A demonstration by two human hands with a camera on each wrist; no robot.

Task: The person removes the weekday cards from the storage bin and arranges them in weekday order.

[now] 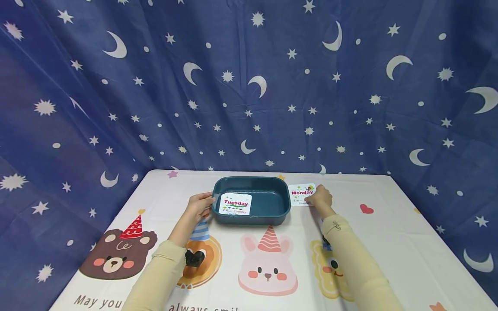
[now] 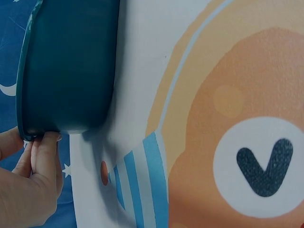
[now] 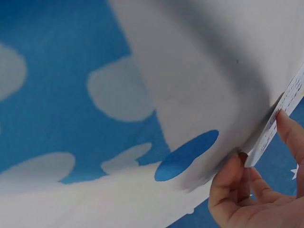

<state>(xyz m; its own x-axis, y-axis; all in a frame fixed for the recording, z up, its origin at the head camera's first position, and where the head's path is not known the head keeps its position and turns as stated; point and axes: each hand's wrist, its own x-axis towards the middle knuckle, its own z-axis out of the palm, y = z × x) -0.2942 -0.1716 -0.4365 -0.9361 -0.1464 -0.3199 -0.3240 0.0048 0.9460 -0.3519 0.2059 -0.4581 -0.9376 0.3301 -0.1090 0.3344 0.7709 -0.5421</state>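
Left grip pinches one end of my dark teal, round-cornered tub; my right grip pinches a flat white "Monday" card just beside it. Inside is a white "Tuesday" card.

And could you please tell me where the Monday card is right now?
In the head view, the Monday card is just right of the teal tray, pinched by the right hand.

Up at the head, one camera looks forward-down over the tabletop; closer, the left wrist view shares the bin at ten o'clock, the right the card at three.
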